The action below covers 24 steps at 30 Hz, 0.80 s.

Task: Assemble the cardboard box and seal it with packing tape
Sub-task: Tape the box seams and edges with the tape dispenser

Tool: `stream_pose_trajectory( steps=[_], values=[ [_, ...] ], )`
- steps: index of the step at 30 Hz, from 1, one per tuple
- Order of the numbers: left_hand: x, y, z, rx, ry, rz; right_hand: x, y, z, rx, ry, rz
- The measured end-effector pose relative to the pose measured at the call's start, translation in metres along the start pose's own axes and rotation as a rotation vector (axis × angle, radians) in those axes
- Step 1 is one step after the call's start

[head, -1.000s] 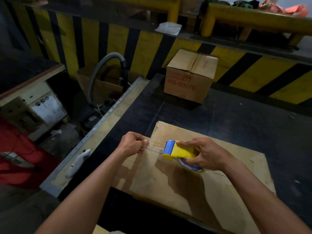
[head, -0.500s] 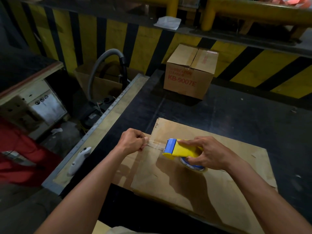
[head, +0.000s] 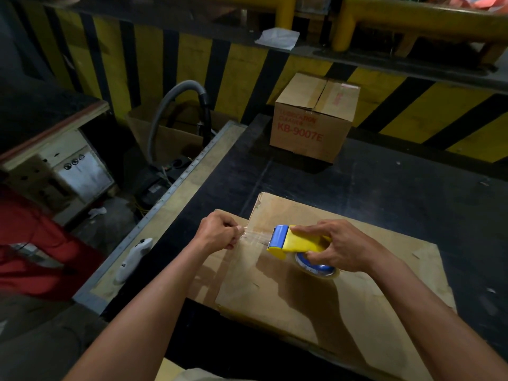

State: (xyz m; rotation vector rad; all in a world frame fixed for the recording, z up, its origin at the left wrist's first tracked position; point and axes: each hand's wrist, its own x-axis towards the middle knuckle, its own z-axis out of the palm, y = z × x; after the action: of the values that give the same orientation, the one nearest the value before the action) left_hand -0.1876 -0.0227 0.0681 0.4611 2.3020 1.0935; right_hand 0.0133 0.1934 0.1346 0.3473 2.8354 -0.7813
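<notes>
The flattened cardboard box (head: 316,292) lies on the black table (head: 384,182). Over its far left corner the left hand (head: 220,233) pinches the end of a clear tape strip (head: 255,237), and the right hand (head: 343,248) grips the yellow-and-blue tape dispenser (head: 297,240). Beyond it stands a closed, taped carton (head: 310,125); off its far left an open carton (head: 165,138) holds a grey hose (head: 170,97).

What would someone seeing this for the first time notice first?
The bright yellow-and-blue tape dispenser stands out first, gripped by the right hand over the near cardboard box, while the left hand pinches the clear tape drawn from it. Behind, a sealed carton printed KB-9007E sits on the dark table before a yellow-and-black striped wall.
</notes>
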Motion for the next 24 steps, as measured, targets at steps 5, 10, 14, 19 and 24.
stream_pose_trajectory(
  steps=[5, 10, 14, 19, 24],
  values=[
    [0.001, -0.007, 0.002, -0.084, -0.030, -0.035, -0.001, 0.001, 0.000, 0.004, 0.006, 0.005],
    [0.000, -0.012, 0.004, -0.175, -0.047, -0.065, 0.000, -0.002, -0.001, 0.004, -0.002, 0.007],
    [-0.001, -0.016, 0.006, -0.228, -0.003, -0.039, 0.000, -0.002, -0.002, -0.014, -0.002, 0.003],
    [-0.003, -0.008, 0.006, -0.174, 0.051, 0.032, -0.001, -0.001, -0.002, -0.011, -0.002, 0.009],
    [0.001, -0.003, 0.002, -0.131, 0.032, 0.037, -0.002, 0.000, -0.002, -0.014, 0.005, 0.012]
  ],
)
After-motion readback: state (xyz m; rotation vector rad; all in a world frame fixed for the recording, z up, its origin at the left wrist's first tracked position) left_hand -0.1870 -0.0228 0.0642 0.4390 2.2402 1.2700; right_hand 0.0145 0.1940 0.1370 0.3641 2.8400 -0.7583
